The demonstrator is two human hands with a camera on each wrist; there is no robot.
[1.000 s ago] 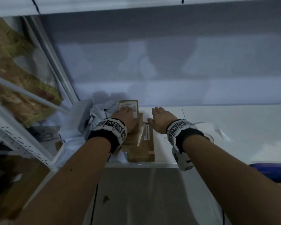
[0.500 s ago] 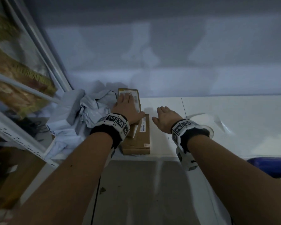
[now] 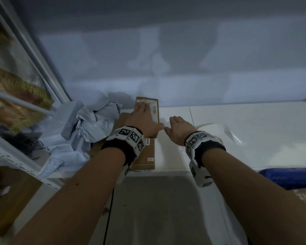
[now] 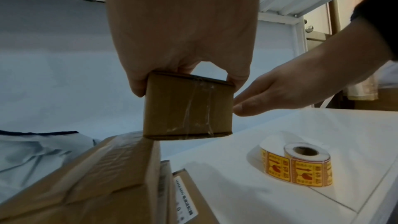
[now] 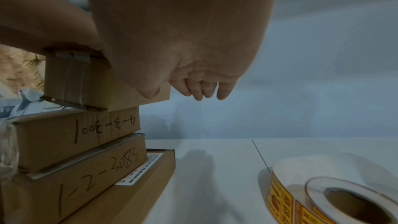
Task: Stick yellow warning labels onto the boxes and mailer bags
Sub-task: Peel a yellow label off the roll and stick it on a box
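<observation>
Left hand [image 4: 183,28] has the small box [image 4: 188,106] clamped from above, fingers down one side and thumb down the other, its lower edge at the top of the stack of boxes [image 5: 77,144]. Right hand [image 3: 179,129] comes in alongside, fingers loose and nearly straight, gripping nothing, with the thumb tip right at the box's side; whether it actually touches is too close to call. To do this well, I'd say lift the box straight off so the ones below don't slide, let the right hand steady the far side, and set it flat on the open white table [image 3: 254,124] with a bare face up, within reach of the roll of yellow labels [image 4: 301,164] standing just right of the stack. The crumpled grey mailer bags [image 3: 88,128] wait on the left. Dim light blurs the printed slip on the box top, and no peeled label shows anywhere.
</observation>
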